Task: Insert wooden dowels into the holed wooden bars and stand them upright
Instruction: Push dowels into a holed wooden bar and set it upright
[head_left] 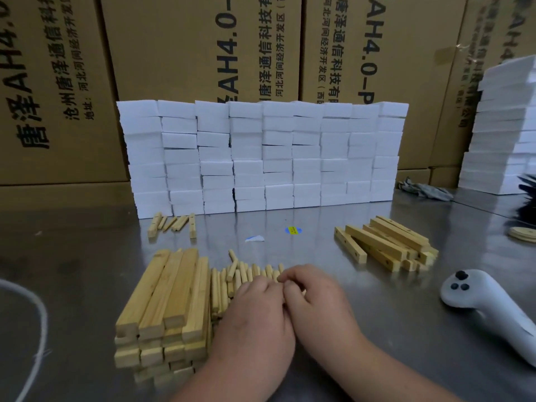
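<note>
Dowels (246,274) lie in a loose heap near the middle of the worktop's (377,314) front edge, most of them lying roughly parallel and pointing away from the person. Both hands are down on the heap's right end. The left hand (258,311) and right hand (316,297) are knuckles-up and touching each other, their fingers (293,274) curled down and meeting over the sticks. Whether either hand already has a dowel pinched I cannot tell, since the fingertips are hidden under the knuckles.

Just left of the heap, touching it, sits a tall stack of plain bars (168,300). The holed bars (385,245) are piled well apart, towards the right side. A few more pieces (171,223) lie further back on the left, at the foot of a wall of white foam blocks (261,158).

The step looks like picking out single dowels. It would go best by rolling one free at the heap's edge and pinching it near one end, so the other end is left clear to enter a hole squarely. Dragging a holed bar closer first would shorten each reach. A white controller (487,300) rests by the right front corner and could get knocked by that reach.
</note>
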Tool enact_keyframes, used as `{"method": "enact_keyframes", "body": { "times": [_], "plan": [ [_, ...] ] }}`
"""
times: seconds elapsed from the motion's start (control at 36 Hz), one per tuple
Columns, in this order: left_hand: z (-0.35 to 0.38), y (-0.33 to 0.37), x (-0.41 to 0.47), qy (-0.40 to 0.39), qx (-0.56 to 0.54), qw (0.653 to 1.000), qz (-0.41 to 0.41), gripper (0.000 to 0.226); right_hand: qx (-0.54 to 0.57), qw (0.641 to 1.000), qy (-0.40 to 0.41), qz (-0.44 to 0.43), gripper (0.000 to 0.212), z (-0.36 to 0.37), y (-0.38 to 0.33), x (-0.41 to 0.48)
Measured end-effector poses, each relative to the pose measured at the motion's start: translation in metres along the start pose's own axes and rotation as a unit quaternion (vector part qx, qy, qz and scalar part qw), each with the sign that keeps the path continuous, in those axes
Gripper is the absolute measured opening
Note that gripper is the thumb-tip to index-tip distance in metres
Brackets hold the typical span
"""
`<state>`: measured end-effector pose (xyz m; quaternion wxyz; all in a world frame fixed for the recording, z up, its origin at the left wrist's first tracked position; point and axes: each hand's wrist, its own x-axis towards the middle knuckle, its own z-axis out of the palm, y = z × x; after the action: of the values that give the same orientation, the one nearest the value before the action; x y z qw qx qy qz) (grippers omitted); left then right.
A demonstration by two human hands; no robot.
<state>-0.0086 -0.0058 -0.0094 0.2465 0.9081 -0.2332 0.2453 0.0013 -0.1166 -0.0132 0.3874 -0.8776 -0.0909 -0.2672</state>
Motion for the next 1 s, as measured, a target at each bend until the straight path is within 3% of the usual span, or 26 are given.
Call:
{"method": "enact_keyframes", "body": {
  "times": [0.25, 0.42, 0.61, 0.67, 0.92, 1.0],
  "plan": [
    [0.008, -0.001, 0.000, -0.006, -0.020, 1.000, -0.012, 0.033, 0.050, 0.997, -0.009, 0.063, 0.022, 0.001, 0.002, 0.002],
    [0.019, 0.000, -0.001, -0.094, 0.131, 0.987, -0.001, 0.046, 0.088, 0.990, 0.020, 0.112, 0.022, -0.007, -0.001, 0.019],
    [0.008, 0.009, -0.001, -0.065, 0.119, 0.991, 0.017, 0.036, -0.047, 0.993, -0.020, 0.107, 0.032, -0.013, 0.010, 0.033],
    [0.014, 0.005, -0.001, -0.070, 0.123, 0.990, 0.029, 0.043, -0.057, 0.990, -0.043, 0.121, 0.033, -0.008, 0.017, 0.027],
    [0.013, 0.003, -0.005, -0.026, 0.135, 0.990, 0.041, 0.034, -0.081, 0.980, -0.122, 0.132, 0.031, -0.012, 0.030, 0.029],
    [0.013, 0.006, -0.005, -0.047, 0.124, 0.990, 0.042, 0.040, -0.073, 0.980, -0.134, 0.125, 0.031, -0.012, 0.031, 0.027]
  ]
}}
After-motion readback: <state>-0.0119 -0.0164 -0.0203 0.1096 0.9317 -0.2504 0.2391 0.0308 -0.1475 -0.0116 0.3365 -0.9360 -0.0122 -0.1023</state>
